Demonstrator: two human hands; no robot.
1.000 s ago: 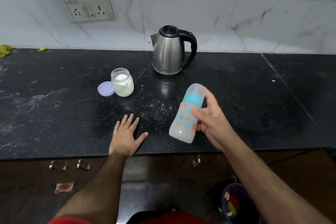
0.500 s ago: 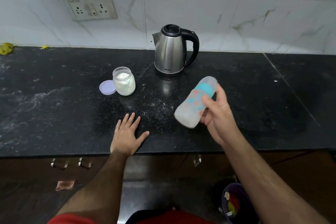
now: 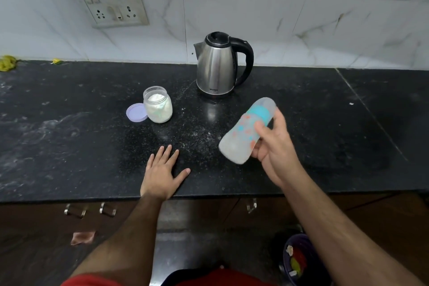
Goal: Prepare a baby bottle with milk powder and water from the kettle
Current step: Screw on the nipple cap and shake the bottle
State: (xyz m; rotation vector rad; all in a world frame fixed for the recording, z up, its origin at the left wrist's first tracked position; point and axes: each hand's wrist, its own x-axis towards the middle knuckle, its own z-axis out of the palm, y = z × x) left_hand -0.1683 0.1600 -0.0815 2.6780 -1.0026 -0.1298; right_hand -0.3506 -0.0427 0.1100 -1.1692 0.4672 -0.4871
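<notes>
My right hand [image 3: 274, 146] grips a baby bottle [image 3: 243, 132] in the air above the black counter [image 3: 69, 123]. The bottle is tilted, with its blue collar and clear cap pointing up and to the right, and it looks blurred. It holds cloudy white liquid and has orange and blue marks. My left hand [image 3: 162, 172] lies flat on the counter near the front edge, fingers apart. A steel kettle [image 3: 217, 67] with a black handle stands at the back. To its left is an open jar of milk powder [image 3: 158, 105], with its purple lid [image 3: 136, 112] lying beside it.
Powder is spilled on the counter between the jar and my left hand. A socket panel [image 3: 111, 2] is on the tiled wall. A dark bin [image 3: 301, 260] with scraps stands on the floor at the lower right. Drawer handles [image 3: 90, 210] sit under the counter edge.
My right hand has swung the bottle from nearly upright to tilted, up and to the right, then slightly back down. My left hand has stayed flat on the counter.
</notes>
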